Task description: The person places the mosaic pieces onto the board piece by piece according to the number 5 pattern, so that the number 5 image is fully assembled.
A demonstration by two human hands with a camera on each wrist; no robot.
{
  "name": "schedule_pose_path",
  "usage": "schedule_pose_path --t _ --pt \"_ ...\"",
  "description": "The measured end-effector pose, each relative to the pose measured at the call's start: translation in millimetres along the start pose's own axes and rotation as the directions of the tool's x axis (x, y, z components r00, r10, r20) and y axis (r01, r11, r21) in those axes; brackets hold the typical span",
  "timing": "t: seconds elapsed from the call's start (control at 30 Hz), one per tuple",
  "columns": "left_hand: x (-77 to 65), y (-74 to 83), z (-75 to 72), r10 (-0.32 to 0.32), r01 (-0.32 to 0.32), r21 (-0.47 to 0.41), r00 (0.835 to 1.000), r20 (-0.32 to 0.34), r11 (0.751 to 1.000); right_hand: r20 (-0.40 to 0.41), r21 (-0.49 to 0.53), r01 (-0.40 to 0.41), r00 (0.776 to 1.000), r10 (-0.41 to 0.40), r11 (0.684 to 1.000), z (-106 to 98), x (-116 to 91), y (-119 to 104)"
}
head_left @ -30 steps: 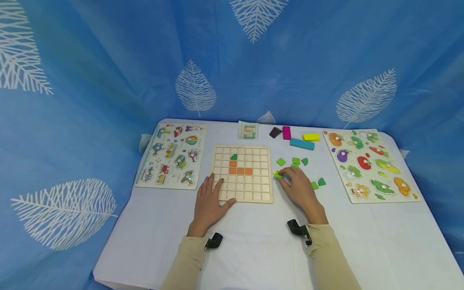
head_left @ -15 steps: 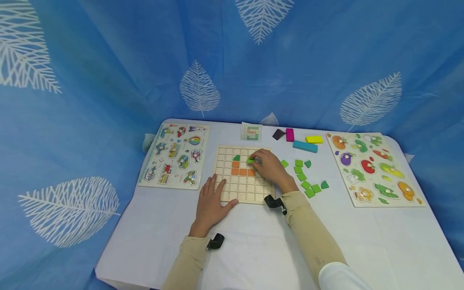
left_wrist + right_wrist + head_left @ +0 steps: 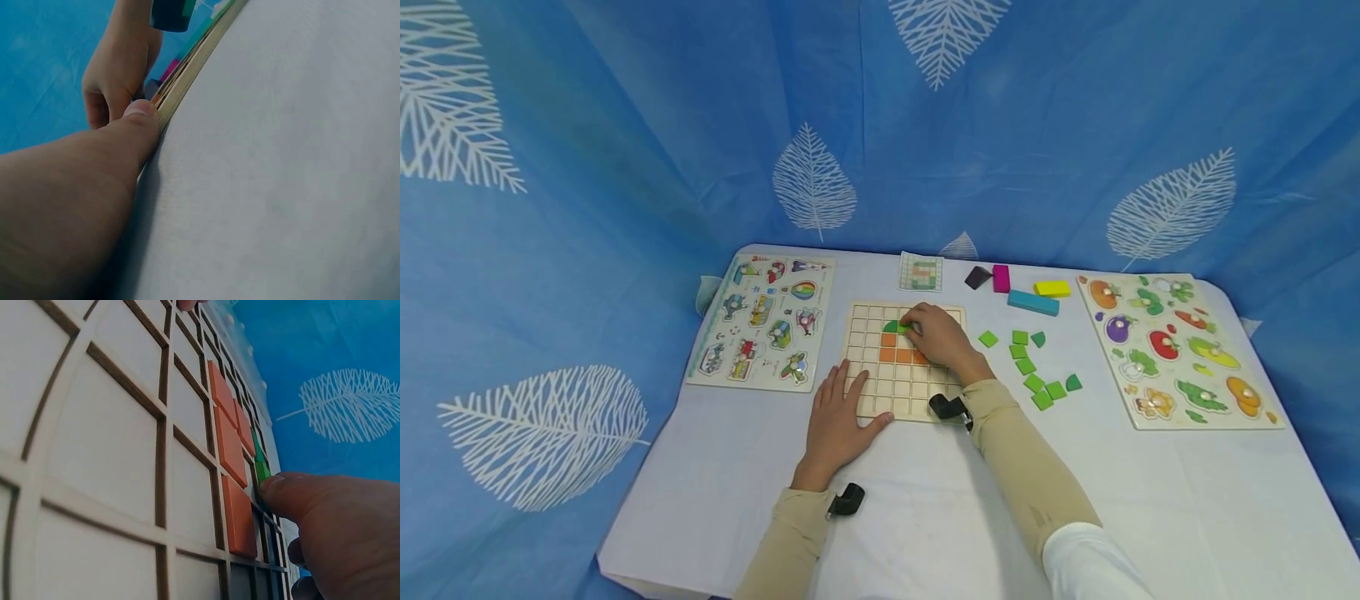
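Note:
My right hand [image 3: 938, 337] pinches a light green square tile [image 3: 906, 327] over the wooden grid board [image 3: 880, 402], right beside a dark green quarter-round tile [image 3: 891, 327]. In the right wrist view, the thumb [image 3: 287, 494] presses against the green tile [image 3: 262, 470]; whether it sits fully in its cell is hidden. Several orange tiles [image 3: 887, 355] lie in cells just below, in an L shape. My left hand [image 3: 837, 421] rests with fingers spread on the board's lower left edge. Its thumb [image 3: 140, 111] lies along the board's rim in the left wrist view.
Loose green tiles [image 3: 1026, 366] lie right of the board. Behind stand a pattern card [image 3: 921, 272] and magenta [image 3: 1001, 278], blue [image 3: 1033, 302], yellow [image 3: 1052, 288] and dark blocks [image 3: 977, 277]. A vehicle puzzle [image 3: 760, 325] lies left, a vegetable puzzle [image 3: 1180, 350] right.
My right hand has picked up a light green tile from the loose ones and carried it left onto the board, beside the dark green quarter-round. My left hand has stayed at the board's edge.

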State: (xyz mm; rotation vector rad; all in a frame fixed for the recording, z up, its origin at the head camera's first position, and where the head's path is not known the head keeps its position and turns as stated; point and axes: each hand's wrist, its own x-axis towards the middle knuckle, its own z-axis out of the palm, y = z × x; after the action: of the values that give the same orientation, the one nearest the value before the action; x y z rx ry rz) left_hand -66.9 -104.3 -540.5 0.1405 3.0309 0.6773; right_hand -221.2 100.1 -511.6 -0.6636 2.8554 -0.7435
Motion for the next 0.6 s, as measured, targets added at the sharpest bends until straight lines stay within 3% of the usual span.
schedule_pose_path --t 0.6 --pt "0.6 -2.1 2.4 0.003 -0.003 -0.002 1.000 -0.002 1.000 0.004 -0.054 -0.035 0.999 0.036 0.998 -2.0 -0.3 -0.3"
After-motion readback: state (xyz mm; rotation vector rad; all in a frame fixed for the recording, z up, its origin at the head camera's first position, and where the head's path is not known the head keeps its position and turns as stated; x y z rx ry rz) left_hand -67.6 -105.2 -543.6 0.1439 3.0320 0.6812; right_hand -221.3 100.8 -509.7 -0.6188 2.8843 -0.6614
